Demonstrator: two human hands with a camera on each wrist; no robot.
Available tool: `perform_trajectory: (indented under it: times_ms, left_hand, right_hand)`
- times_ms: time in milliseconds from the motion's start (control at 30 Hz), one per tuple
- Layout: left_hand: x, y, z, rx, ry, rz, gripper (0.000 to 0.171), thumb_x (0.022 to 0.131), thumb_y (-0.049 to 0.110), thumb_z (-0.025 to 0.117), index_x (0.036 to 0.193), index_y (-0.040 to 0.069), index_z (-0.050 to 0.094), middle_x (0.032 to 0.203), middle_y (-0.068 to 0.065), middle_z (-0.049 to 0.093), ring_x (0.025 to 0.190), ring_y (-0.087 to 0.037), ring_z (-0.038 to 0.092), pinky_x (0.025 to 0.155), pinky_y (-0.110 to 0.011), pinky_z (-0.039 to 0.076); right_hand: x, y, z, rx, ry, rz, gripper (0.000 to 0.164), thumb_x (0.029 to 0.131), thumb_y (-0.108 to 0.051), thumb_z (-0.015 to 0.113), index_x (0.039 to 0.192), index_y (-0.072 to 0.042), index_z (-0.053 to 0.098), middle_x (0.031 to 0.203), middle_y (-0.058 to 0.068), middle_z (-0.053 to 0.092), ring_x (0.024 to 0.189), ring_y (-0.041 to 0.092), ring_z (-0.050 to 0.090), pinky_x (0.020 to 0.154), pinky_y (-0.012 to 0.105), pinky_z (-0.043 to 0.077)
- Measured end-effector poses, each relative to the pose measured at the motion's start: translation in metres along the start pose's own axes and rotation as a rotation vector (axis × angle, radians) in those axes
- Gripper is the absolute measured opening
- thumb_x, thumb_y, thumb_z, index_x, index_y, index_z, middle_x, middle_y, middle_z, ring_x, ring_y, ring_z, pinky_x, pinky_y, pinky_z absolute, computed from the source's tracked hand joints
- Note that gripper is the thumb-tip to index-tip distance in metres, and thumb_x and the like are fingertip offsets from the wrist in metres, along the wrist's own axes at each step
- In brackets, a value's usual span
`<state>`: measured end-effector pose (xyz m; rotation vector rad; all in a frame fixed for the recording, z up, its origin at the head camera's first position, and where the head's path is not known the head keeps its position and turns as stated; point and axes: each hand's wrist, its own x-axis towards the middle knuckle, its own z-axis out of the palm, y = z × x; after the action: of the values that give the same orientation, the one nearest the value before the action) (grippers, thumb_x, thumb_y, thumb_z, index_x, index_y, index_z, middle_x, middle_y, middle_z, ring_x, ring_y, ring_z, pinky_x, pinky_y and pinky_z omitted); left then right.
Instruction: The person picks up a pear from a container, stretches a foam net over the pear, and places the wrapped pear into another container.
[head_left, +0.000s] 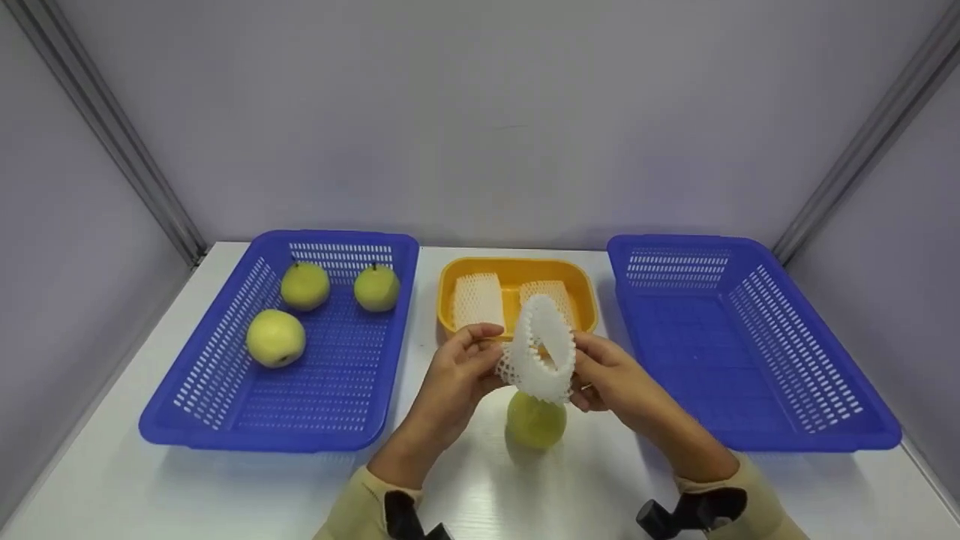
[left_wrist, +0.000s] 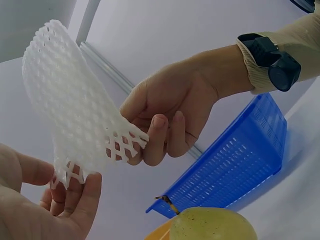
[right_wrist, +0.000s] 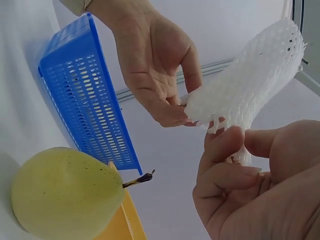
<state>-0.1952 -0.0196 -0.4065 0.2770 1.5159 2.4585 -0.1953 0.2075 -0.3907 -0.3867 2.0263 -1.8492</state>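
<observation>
Between both hands a white foam fruit net [head_left: 541, 351] is held up, its mouth spread into an oval. My left hand [head_left: 461, 369] pinches one side of its edge between thumb and fingers. The opposite side is pinched by my right hand [head_left: 616, 379]. Below the net, a yellow-green pear [head_left: 535, 422] rests on the white table, partly covered by it in the head view. In the right wrist view the same pear [right_wrist: 67, 192] shows a dark stem and sits apart from the net.
A blue basket [head_left: 375, 420] on the left holds several pears, one of them a pale pear [head_left: 276, 338]. Behind the hands stands an orange tray [head_left: 517, 265] with foam nets [head_left: 478, 298] in it. Another blue basket [head_left: 757, 442] stands on the right.
</observation>
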Motion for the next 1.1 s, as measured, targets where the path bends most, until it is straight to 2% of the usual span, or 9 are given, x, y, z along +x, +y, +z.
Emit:
perform_trajectory:
  times_ms: [100,200,400,533,667,800,867,1000,1100]
  left_hand:
    - [-0.002,-0.003,-0.001,0.019,0.006,-0.012,0.025,0.104,0.002,0.051,0.127,-0.006,0.046,0.098,-0.007,0.056,0.086,-0.015,0.060,0.079,-0.027,0.055]
    - [-0.002,-0.008,-0.003,0.089,0.026,-0.016,0.025,0.105,0.003,0.052,0.127,-0.007,0.048,0.099,-0.007,0.055,0.085,-0.014,0.059,0.076,-0.026,0.055]
    - [0.001,-0.027,-0.007,0.250,0.062,-0.043,0.022,0.103,0.001,0.055,0.122,-0.010,0.053,0.100,-0.008,0.055,0.081,-0.016,0.059,0.073,-0.029,0.058]
    - [0.000,-0.040,-0.010,0.318,0.081,-0.042,0.019,0.101,0.001,0.058,0.118,-0.007,0.057,0.098,-0.009,0.055,0.076,-0.015,0.060,0.069,-0.031,0.059]
    - [0.001,-0.052,-0.015,0.436,0.093,0.006,0.013,0.100,0.000,0.059,0.112,-0.003,0.060,0.093,-0.009,0.056,0.068,-0.013,0.059,0.063,-0.031,0.059]
    - [0.004,-0.061,-0.020,0.584,0.089,0.073,0.008,0.099,-0.002,0.060,0.106,0.001,0.063,0.088,-0.008,0.056,0.063,-0.015,0.057,0.060,-0.039,0.060]
    - [0.005,-0.064,-0.022,0.638,0.085,0.095,0.008,0.099,-0.003,0.059,0.104,0.001,0.064,0.087,-0.007,0.057,0.064,-0.016,0.057,0.060,-0.041,0.061]
    - [0.004,-0.071,-0.025,0.750,0.074,0.127,0.011,0.098,-0.005,0.056,0.101,0.002,0.065,0.088,-0.006,0.060,0.067,-0.015,0.059,0.060,-0.033,0.059]
    - [0.002,-0.073,-0.025,0.852,0.066,0.174,0.011,0.097,-0.003,0.059,0.101,0.004,0.066,0.093,-0.004,0.063,0.079,-0.017,0.062,0.070,-0.030,0.056]
  right_hand:
    - [0.000,0.005,-0.002,-0.008,-0.002,0.018,0.023,0.109,-0.018,0.045,0.122,0.001,0.049,0.079,0.003,0.056,0.057,0.010,0.047,0.053,0.020,0.041]
    - [-0.001,0.013,-0.007,-0.017,-0.003,0.025,0.020,0.108,-0.013,0.045,0.121,0.001,0.049,0.080,0.002,0.057,0.056,0.010,0.045,0.052,0.019,0.040]
    - [-0.002,0.033,-0.019,-0.061,-0.012,0.048,0.008,0.105,-0.006,0.045,0.108,-0.002,0.051,0.075,0.002,0.054,0.054,0.009,0.044,0.049,0.018,0.034]
    - [-0.002,0.045,-0.021,-0.102,-0.027,0.076,0.009,0.107,-0.009,0.047,0.102,-0.002,0.051,0.070,0.002,0.052,0.053,0.009,0.046,0.047,0.018,0.032]
    - [-0.001,0.053,-0.018,-0.224,-0.003,0.091,0.013,0.106,-0.012,0.048,0.100,-0.002,0.051,0.068,0.003,0.053,0.053,0.011,0.050,0.046,0.019,0.032]
    - [-0.001,0.059,-0.015,-0.335,0.032,0.114,0.012,0.106,-0.012,0.047,0.099,-0.003,0.051,0.071,0.005,0.056,0.052,0.012,0.051,0.044,0.020,0.032]
    - [-0.001,0.062,-0.014,-0.351,0.031,0.123,0.013,0.106,-0.012,0.046,0.098,-0.003,0.052,0.072,0.006,0.058,0.052,0.012,0.052,0.044,0.020,0.032]
    - [-0.001,0.066,-0.013,-0.353,0.022,0.124,0.015,0.107,-0.013,0.047,0.097,-0.003,0.052,0.075,0.005,0.063,0.052,0.013,0.052,0.043,0.020,0.031]
    - [-0.002,0.067,-0.012,-0.353,0.033,0.126,0.015,0.108,-0.014,0.047,0.098,-0.003,0.052,0.076,0.005,0.066,0.052,0.013,0.052,0.042,0.020,0.031]
